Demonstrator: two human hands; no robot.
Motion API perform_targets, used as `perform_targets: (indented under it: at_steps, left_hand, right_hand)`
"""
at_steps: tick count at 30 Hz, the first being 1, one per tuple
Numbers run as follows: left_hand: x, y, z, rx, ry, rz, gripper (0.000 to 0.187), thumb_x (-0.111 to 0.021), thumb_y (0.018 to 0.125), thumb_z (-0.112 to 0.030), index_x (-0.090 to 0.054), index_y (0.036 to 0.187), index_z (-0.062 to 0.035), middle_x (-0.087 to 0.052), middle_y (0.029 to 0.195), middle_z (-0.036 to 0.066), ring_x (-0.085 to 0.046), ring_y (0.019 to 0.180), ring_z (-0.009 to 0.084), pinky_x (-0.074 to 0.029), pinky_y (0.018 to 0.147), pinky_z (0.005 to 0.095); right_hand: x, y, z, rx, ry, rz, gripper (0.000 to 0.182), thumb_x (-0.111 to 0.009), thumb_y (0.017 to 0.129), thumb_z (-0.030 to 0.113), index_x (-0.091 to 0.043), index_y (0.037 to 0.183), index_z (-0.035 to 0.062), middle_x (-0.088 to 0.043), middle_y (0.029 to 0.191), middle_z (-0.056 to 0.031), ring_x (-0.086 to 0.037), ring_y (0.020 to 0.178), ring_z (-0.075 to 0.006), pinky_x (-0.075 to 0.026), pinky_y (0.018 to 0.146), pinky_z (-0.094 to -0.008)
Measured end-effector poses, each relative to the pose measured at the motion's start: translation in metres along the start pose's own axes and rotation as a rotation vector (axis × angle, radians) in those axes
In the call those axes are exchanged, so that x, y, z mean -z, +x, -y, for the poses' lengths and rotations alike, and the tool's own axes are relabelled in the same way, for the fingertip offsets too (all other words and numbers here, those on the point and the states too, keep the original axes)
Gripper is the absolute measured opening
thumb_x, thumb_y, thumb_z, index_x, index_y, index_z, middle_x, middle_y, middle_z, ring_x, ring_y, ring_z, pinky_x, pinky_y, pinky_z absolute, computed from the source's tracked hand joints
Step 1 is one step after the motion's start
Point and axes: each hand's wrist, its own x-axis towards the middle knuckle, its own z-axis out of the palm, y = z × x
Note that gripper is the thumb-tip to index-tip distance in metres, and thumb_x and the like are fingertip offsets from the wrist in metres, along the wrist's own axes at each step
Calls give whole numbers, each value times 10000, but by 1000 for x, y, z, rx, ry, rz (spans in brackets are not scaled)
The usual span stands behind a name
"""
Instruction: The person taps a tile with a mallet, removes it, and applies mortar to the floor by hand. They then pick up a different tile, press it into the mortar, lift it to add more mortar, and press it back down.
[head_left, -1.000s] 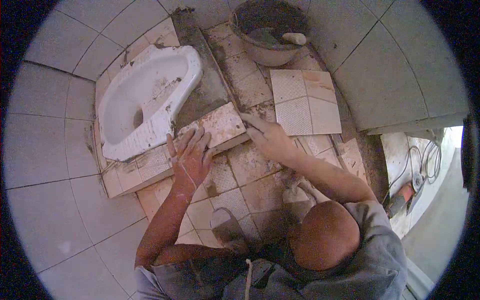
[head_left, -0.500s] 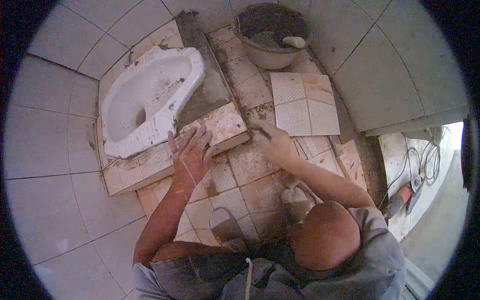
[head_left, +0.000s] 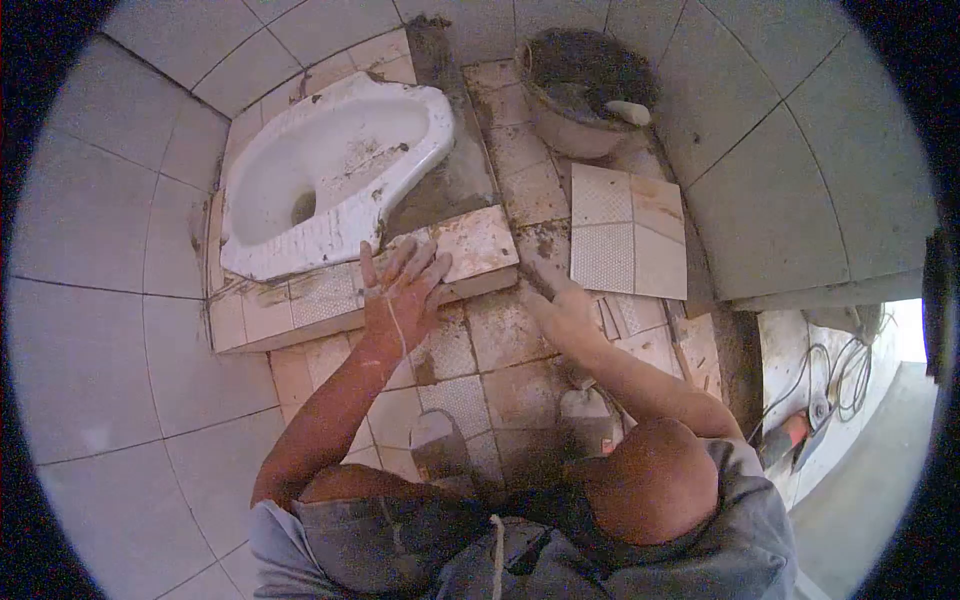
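My left hand (head_left: 402,298) lies flat with its fingers spread over the front edge of the tiled step (head_left: 270,313), its fingertips on a mud-smeared tile (head_left: 475,243). A thin pale string or line crosses its back. My right hand (head_left: 568,318) is low beside the step's right end, thumb and fingers apart and pointing at the corner; it is slightly blurred, and no object shows in it. Just beyond my left fingertips, a white squat toilet pan (head_left: 335,205) is set into the step, with dirt and crumbs in its bowl.
A bucket (head_left: 575,135) holding a pale-handled item stands at the back. Patterned tiles (head_left: 630,235) lie on the dirty tiled floor (head_left: 515,330) to the right. A power tool with red on it (head_left: 790,440) and coiled cable (head_left: 855,380) are at far right. Tiled walls (head_left: 90,370) close in.
The view has shifted, so the pan and step sit further right and slightly higher. My right hand's fingers now stretch toward the step's corner; my left hand stays on the tile.
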Motion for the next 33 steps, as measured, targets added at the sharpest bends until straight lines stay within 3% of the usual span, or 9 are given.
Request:
perform_targets:
  at_steps: [2, 9, 12, 14, 20, 23, 27, 29, 33]
  left_hand:
    - [-3, -1, 1, -5, 6, -56, 419, -621, 853, -325, -581, 1256, -219, -483, 1401, 29, -413, 1316, 254, -38, 1116, 648]
    - [-2, 1, 8, -38, -77, -62, 402, -636, 850, -298, -581, 1235, -198, -484, 1385, 41, -427, 1297, 240, -103, 1118, 634]
    - [-3, 0, 11, -63, -129, -69, 408, -638, 849, -298, -580, 1237, -187, -479, 1391, 42, -429, 1298, 244, -124, 1125, 615]
    - [-4, -1, 12, -59, -122, -71, 415, -634, 851, -282, -571, 1247, -179, -477, 1395, 44, -429, 1301, 249, -142, 1126, 604]
    - [1, -9, 25, -59, -184, -40, 475, -631, 838, -228, -528, 1294, -146, -442, 1417, 73, -376, 1341, 268, -162, 1124, 594]
    - [1, -18, 35, -45, -156, -66, 481, -617, 840, -208, -517, 1305, -136, -427, 1425, 86, -352, 1355, 277, -163, 1122, 596]
    - [6, -32, 50, 20, -107, -47, 471, -601, 847, -198, -517, 1306, -133, -424, 1426, 92, -348, 1358, 282, -161, 1121, 596]
    - [1, -43, 60, 7, -118, -96, 454, -602, 852, -206, -526, 1293, -128, -415, 1432, 94, -341, 1361, 279, -141, 1127, 590]
    - [10, -56, 64, 75, -135, -14, 426, -595, 867, -219, -536, 1278, -124, -404, 1442, 95, -338, 1362, 277, -121, 1135, 575]
  right_hand:
    - [-2, -6, 9, 17, 51, 15, 610, -575, 827, 180, -405, 1394, 37, -523, 1299, -264, -466, 1258, -390, -357, 1062, -411]
    - [-22, -22, 40, -80, -90, 74, 812, -569, 861, 160, -82, 1493, 8, -394, 1410, -280, -377, 1336, -338, -283, 1108, -374]
    - [-31, -19, 52, -424, 85, 328, 906, -580, 866, 191, 55, 1478, -20, -296, 1466, -289, -302, 1373, -382, -250, 1123, -396]
    - [-56, -19, 17, 134, -293, 22, 1035, -612, 851, 277, 187, 1448, 0, -285, 1408, -399, -395, 1265, -489, -349, 1038, -502]
    - [-67, -15, 40, -34, -120, 88, 1023, -586, 859, 262, 220, 1442, 22, 109, 1451, -424, -192, 1339, -559, -282, 1090, -503]
    - [-70, -15, 54, -173, -121, 129, 1001, -573, 873, 253, 218, 1445, 30, 151, 1432, -440, -200, 1332, -566, -292, 1090, -483]
    - [-84, -14, 55, -108, -103, 86, 992, -576, 883, 229, 217, 1448, 39, 133, 1442, -433, -196, 1334, -566, -309, 1082, -475]
    - [-89, -20, 65, -79, 82, 142, 997, -597, 873, 216, 184, 1453, -6, -114, 1458, -416, -185, 1378, -493, -222, 1129, -410]
    - [-104, -21, 66, -41, -50, 179, 1000, -591, 874, 203, 201, 1445, -9, -73, 1474, -402, -129, 1397, -482, -186, 1142, -397]
